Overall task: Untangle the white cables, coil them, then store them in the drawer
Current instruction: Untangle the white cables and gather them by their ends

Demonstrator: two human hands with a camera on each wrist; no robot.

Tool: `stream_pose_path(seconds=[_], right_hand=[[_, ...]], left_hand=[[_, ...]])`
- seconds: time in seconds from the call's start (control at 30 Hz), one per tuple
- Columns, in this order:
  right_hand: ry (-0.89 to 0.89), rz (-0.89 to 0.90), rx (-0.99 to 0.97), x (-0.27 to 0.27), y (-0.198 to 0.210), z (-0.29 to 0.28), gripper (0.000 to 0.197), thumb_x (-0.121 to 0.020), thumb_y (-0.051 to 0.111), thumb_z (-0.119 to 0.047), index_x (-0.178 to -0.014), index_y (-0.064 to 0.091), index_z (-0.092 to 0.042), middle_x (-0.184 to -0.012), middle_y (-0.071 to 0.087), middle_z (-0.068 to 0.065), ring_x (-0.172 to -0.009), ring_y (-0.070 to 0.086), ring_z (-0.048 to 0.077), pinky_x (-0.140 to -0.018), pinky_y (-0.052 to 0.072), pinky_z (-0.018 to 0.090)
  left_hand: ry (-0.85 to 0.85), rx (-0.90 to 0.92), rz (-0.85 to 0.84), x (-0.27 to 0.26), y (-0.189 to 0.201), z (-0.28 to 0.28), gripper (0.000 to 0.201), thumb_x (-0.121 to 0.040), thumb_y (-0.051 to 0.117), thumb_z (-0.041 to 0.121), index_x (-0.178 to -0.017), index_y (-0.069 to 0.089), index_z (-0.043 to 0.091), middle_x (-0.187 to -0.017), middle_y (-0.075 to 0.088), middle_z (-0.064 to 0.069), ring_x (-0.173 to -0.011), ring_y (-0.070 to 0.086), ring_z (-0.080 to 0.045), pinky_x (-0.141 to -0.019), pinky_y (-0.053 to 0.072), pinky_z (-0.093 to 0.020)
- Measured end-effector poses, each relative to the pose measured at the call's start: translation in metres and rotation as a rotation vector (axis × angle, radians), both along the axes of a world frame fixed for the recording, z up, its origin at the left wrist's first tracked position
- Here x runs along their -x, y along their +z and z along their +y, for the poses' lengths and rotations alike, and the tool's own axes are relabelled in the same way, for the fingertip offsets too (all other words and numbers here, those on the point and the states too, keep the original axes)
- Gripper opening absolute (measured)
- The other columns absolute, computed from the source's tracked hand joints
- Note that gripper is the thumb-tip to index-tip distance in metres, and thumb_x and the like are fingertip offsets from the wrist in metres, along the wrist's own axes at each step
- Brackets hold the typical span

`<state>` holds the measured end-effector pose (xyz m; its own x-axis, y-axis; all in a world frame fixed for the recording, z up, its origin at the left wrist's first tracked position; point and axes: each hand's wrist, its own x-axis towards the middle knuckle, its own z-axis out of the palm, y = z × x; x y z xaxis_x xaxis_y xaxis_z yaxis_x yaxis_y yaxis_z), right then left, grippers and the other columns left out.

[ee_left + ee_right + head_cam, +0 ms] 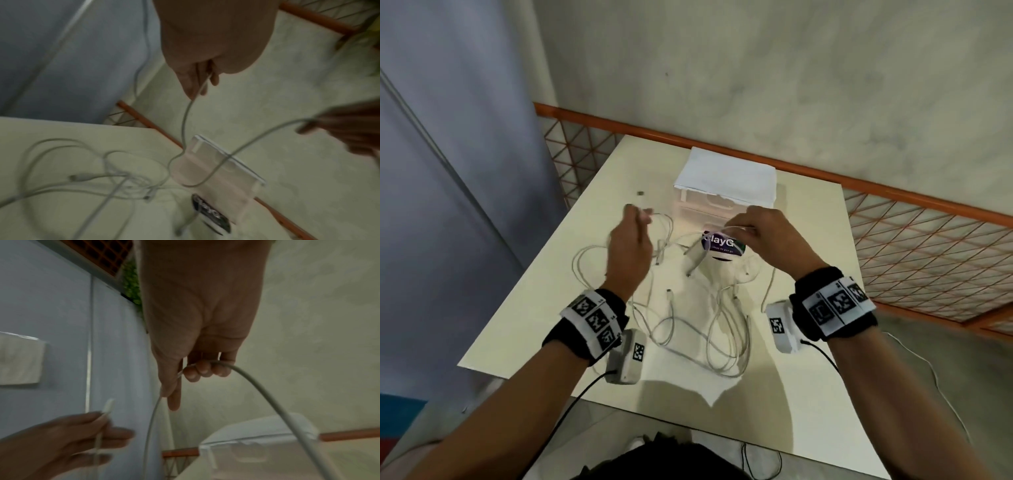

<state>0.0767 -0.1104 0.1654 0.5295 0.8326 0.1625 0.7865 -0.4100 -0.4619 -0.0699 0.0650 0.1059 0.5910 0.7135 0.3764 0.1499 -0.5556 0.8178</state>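
Note:
Several white cables (688, 325) lie tangled on the cream table (551, 325). My left hand (631, 236) is raised over the left of the tangle and pinches one cable near its connector end (108, 407). That same cable (186, 123) dips in a loop in front of the small translucent drawer unit (709, 205) and rises to my right hand (760, 233). In the right wrist view my right hand (197, 369) has its fingers curled round the cable (267, 395). The drawers look shut.
A folded white cloth (726, 174) covers the drawer unit's top. A round purple-labelled object (722, 248) sits just in front of the unit, under my right hand. A small loose connector (640, 193) lies at the back left. An orange mesh railing (893, 185) borders the table behind and to the right.

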Motion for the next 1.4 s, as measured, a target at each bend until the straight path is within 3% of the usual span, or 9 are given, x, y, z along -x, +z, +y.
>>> stream_pose_path(seconds=[0.1, 0.3, 0.43, 0.6, 0.67, 0.87, 1.1, 1.23, 1.4], right_hand=[[0.1, 0.023, -0.079, 0.018, 0.009, 0.022, 0.021, -0.089, 0.061, -0.024, -0.099, 0.073, -0.01, -0.079, 0.059, 0.006, -0.076, 0.053, 0.017, -0.07, 0.038, 0.028], [-0.004, 0.247, -0.152, 0.009, 0.007, 0.0, 0.018, -0.087, 0.065, -0.026, -0.082, 0.069, -0.009, -0.07, 0.062, -0.007, -0.061, 0.05, 0.0, -0.059, 0.036, 0.009], [-0.129, 0.322, -0.034, -0.007, -0.029, -0.05, 0.025, -0.09, 0.059, -0.031, -0.075, 0.068, -0.012, -0.055, 0.057, -0.014, -0.055, 0.044, 0.001, -0.058, 0.033, 0.015], [-0.232, 0.328, -0.027, -0.003, -0.059, -0.097, 0.031, -0.095, 0.052, -0.026, -0.066, 0.062, -0.023, -0.07, 0.059, 0.014, -0.056, 0.044, 0.011, -0.062, 0.033, 0.021], [-0.266, 0.318, 0.084, 0.001, -0.068, -0.112, 0.031, -0.093, 0.054, -0.029, -0.064, 0.064, -0.025, -0.071, 0.059, 0.006, -0.06, 0.052, 0.009, -0.065, 0.034, 0.016], [-0.287, 0.398, 0.569, 0.025, -0.123, -0.145, 0.032, -0.089, 0.059, -0.035, -0.059, 0.055, -0.043, -0.074, 0.054, -0.013, -0.096, 0.058, 0.017, -0.089, 0.033, 0.038], [-0.426, 0.365, 0.559, 0.028, -0.152, -0.101, 0.009, -0.085, 0.061, -0.017, -0.088, 0.054, -0.021, -0.108, 0.059, 0.01, -0.112, 0.053, 0.027, -0.096, 0.032, 0.034], [-0.314, 0.375, 0.325, 0.043, -0.157, -0.046, 0.015, -0.094, 0.049, -0.014, -0.085, 0.055, -0.004, -0.096, 0.065, 0.025, -0.089, 0.059, 0.033, -0.069, 0.033, 0.03], [-0.126, 0.306, 0.2, 0.069, -0.168, 0.023, 0.027, -0.091, 0.05, -0.022, -0.09, 0.058, 0.004, -0.09, 0.061, 0.025, -0.087, 0.058, 0.038, -0.082, 0.044, 0.043]], left_hand=[[-0.244, 0.066, -0.061, -0.015, 0.017, -0.034, 0.018, -0.102, 0.033, 0.018, -0.088, 0.039, 0.008, -0.074, 0.063, -0.005, -0.045, 0.046, -0.006, -0.047, 0.034, -0.019], [-0.268, 0.032, -0.038, -0.01, 0.011, -0.021, 0.023, -0.101, 0.029, 0.031, -0.084, 0.035, 0.016, -0.059, 0.039, 0.004, -0.05, 0.037, -0.015, -0.053, 0.037, -0.036], [-0.178, -0.058, 0.028, 0.012, 0.008, 0.015, 0.025, -0.1, 0.029, 0.035, -0.086, 0.038, 0.016, -0.063, 0.049, -0.002, -0.055, 0.046, -0.021, -0.06, 0.043, -0.039], [-0.391, -0.044, 0.263, 0.039, -0.004, 0.024, 0.022, -0.101, 0.034, 0.033, -0.083, 0.043, 0.023, -0.058, 0.054, -0.005, -0.054, 0.051, -0.024, -0.059, 0.042, -0.034], [-0.544, 0.06, 0.407, 0.047, -0.014, 0.017, 0.023, -0.101, 0.034, 0.031, -0.081, 0.043, 0.026, -0.055, 0.055, -0.004, -0.051, 0.053, -0.023, -0.056, 0.042, -0.031], [-0.751, 0.503, 0.752, 0.064, -0.042, -0.008, 0.029, -0.101, 0.032, 0.03, -0.087, 0.04, 0.006, -0.078, 0.065, -0.022, -0.057, 0.069, -0.029, -0.053, 0.053, -0.032], [-0.614, 0.689, 0.62, 0.07, -0.044, -0.02, 0.027, -0.101, 0.033, 0.029, -0.082, 0.041, 0.011, -0.09, 0.07, -0.024, -0.079, 0.073, -0.029, -0.068, 0.057, -0.041], [-0.569, 0.764, 0.571, 0.076, -0.036, -0.019, 0.025, -0.101, 0.032, 0.028, -0.087, 0.04, 0.009, -0.089, 0.066, -0.026, -0.075, 0.072, -0.033, -0.056, 0.058, -0.037], [-0.474, 0.792, 0.51, 0.091, -0.036, -0.017, 0.026, -0.102, 0.031, 0.027, -0.088, 0.04, 0.008, -0.082, 0.064, -0.019, -0.077, 0.071, -0.037, -0.055, 0.057, -0.036]])
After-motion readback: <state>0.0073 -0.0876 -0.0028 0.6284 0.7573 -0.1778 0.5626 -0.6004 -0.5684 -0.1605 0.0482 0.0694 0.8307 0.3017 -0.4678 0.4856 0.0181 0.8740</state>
